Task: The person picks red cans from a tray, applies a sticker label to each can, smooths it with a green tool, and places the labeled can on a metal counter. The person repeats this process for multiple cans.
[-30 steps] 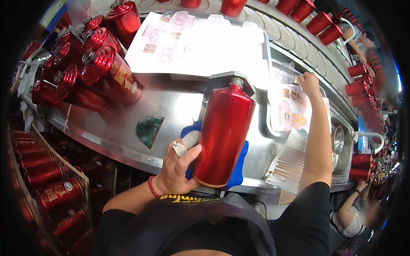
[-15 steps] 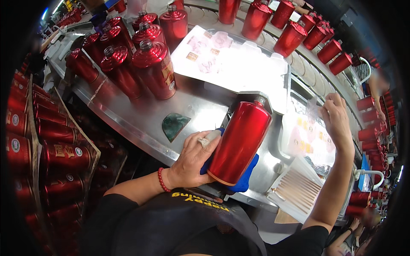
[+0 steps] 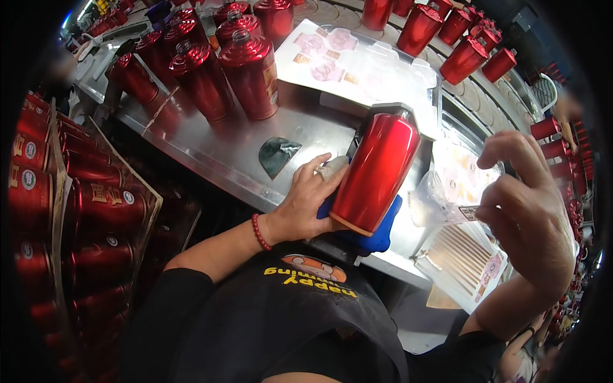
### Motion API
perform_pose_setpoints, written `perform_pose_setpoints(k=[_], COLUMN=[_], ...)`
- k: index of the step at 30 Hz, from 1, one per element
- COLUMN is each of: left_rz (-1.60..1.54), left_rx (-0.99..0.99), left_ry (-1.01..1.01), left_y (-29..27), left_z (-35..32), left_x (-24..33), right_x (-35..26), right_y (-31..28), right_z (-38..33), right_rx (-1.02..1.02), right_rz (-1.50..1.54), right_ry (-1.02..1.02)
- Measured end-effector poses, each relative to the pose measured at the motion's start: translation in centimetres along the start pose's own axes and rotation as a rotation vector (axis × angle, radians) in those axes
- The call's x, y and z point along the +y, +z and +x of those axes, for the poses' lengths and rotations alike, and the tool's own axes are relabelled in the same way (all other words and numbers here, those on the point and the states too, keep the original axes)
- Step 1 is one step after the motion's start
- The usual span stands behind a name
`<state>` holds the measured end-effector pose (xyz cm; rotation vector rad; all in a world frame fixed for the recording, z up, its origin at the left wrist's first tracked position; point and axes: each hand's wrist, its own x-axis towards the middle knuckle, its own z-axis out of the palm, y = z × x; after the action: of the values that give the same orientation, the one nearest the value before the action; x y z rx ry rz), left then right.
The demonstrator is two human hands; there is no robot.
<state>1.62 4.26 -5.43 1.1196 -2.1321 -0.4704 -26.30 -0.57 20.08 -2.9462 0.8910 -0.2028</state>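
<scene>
A glossy red bottle (image 3: 377, 172) lies tilted on a blue cloth pad (image 3: 377, 237), its neck end against a dark angular holder (image 3: 383, 108). My left hand (image 3: 303, 201), with a pale covering on its thumb and a red bead bracelet at the wrist, grips the bottle's lower left side. Raised to the right of the bottle, my right hand (image 3: 530, 204) pinches a clear film sticker (image 3: 431, 199) with a small dark printed patch near the fingertips. The film hangs apart from the bottle. A dark green curved scraper (image 3: 279, 157) lies on the metal table left of the bottle.
Several red bottles (image 3: 249, 70) stand at the table's far left. A white tray (image 3: 383, 70) with printed film sheets lies behind the holder. More bottles (image 3: 418, 29) line the conveyor beyond. Boxed bottles (image 3: 108, 204) fill the left side; a striped sheet (image 3: 453, 255) lies at right.
My right hand has come nearer and lower, drawing the clear film away from the sheets on the right. My left hand still grips the bottle. The whole view has shifted slightly.
</scene>
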Motion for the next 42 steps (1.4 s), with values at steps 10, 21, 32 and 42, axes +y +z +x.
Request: perform_pose_setpoints(k=[10, 21, 32, 42], left_rz=[-0.079, -0.211, -0.079, -0.204], left_rx=[-0.068, -0.023, 0.117, 0.192], left_ry=[0.026, 0.082, -0.106, 0.138], left_y=[0.3, -3.7, -3.4, -3.5], left_z=[0.3, 5.9, 6.3, 8.0], left_x=[-1.0, 3.1, 4.6, 6.1], right_x=[4.1, 1.3, 1.4, -0.4], right_y=[10.6, 8.7, 10.7, 16.2], right_z=[5.4, 2.4, -0.1, -2.1], right_rx=[0.035, 0.194, 0.198, 0.453], right_rz=[0.148, 0.183, 0.307, 0.459], right_ry=[0.074, 0.102, 0.21, 0.308])
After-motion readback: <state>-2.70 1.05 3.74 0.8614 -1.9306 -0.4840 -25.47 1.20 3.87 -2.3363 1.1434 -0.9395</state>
